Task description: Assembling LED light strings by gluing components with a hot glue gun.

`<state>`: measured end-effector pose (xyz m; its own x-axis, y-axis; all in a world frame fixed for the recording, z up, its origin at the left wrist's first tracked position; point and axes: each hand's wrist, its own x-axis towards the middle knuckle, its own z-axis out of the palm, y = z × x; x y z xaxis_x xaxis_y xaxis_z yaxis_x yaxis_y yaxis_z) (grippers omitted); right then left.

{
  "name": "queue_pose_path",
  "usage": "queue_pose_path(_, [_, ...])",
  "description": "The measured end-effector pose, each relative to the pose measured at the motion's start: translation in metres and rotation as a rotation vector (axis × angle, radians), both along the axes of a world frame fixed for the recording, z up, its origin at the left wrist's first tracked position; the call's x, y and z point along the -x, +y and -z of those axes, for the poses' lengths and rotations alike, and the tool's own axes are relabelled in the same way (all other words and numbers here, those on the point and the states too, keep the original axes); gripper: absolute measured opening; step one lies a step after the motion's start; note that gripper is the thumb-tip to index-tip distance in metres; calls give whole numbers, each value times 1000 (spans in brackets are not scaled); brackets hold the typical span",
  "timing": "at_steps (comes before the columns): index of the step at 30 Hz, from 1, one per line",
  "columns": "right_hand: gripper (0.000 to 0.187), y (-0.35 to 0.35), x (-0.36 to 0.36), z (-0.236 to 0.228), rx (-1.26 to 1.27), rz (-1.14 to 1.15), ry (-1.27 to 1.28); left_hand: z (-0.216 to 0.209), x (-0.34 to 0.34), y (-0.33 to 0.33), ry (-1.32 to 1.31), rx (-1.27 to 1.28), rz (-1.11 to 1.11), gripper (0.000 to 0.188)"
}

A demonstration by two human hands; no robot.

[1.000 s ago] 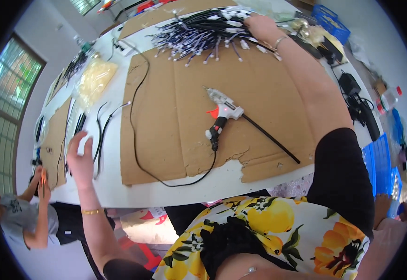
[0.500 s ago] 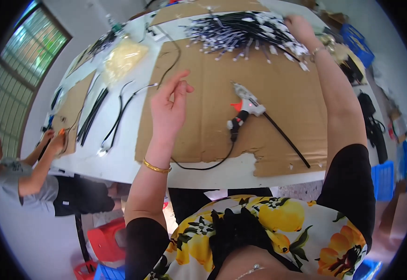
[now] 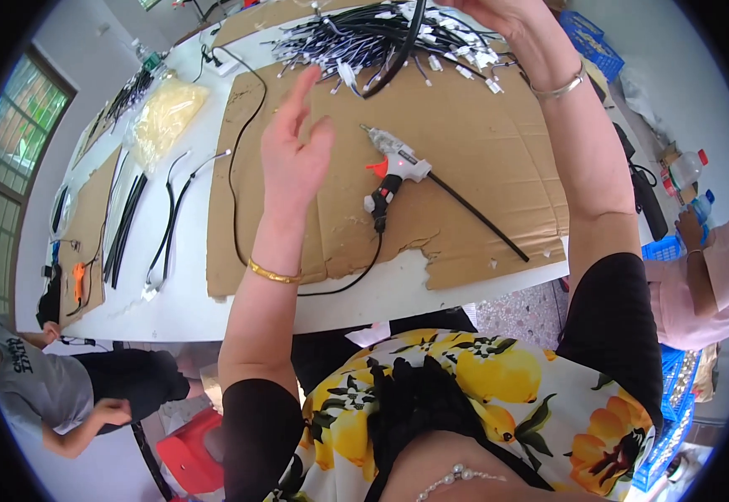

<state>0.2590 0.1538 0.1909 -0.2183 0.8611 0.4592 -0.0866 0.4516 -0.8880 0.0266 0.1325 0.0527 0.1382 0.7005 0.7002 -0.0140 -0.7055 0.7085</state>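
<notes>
My right hand [image 3: 506,15] is up at the far edge of the view, its fingertips partly cut off. It grips a black cable [image 3: 406,50] that hangs in a curve, with a white connector on its lower end. Behind lies a heap of black cables [image 3: 331,42] with white plugs. My left hand [image 3: 296,151] hovers over the cardboard [image 3: 339,226], fingers stretched and apart, holding nothing. Between my arms a grey-white glue gun [image 3: 406,166] with an orange trigger rests on the cardboard. A black stick [image 3: 477,217] extends from its back.
Left of the cardboard lie black tubes [image 3: 124,230], a loose cable [image 3: 172,222] and a clear bag of pale pieces [image 3: 168,117]. One person [image 3: 38,393] is at the left, beside an orange glue gun [image 3: 78,283]; another [image 3: 690,293] is at the right. Blue crates [image 3: 590,42] stand beyond the table.
My right hand has lifted a black cable from the heap. My left hand has risen slightly, its fingers spreading. The left person has drawn back from the table; another person has appeared at right.
</notes>
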Motion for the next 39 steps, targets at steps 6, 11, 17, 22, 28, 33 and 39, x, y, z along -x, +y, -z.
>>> queue_pose_path(6, [19, 0, 35, 14, 124, -308, 111, 9, 9, -7, 452, -239, -203, 57])
queue_pose_path(11, [17, 10, 53, 12, 238, -494, 237, 22, 24, -5, 376, -97, -102, 30])
queue_pose_path(17, [17, 11, 51, 6, 146, -136, 265, 36, 29, -10, 2, 403, 107, 14])
queue_pose_path(22, [18, 59, 21, 31, 273, -164, 347, 33, 35, -16, 105, 556, 145, 17])
queue_pose_path(28, [17, 81, 13, 52, 133, 188, 225, 42, 31, -13, 268, 496, 83, 21])
queue_pose_path(33, [15, 86, 22, 64, 239, 121, 231, 54, 31, -6, 220, 462, 154, 20])
queue_pose_path(39, [21, 72, 18, 97, 387, 191, -181, 54, 31, 2, 58, 581, 159, 20])
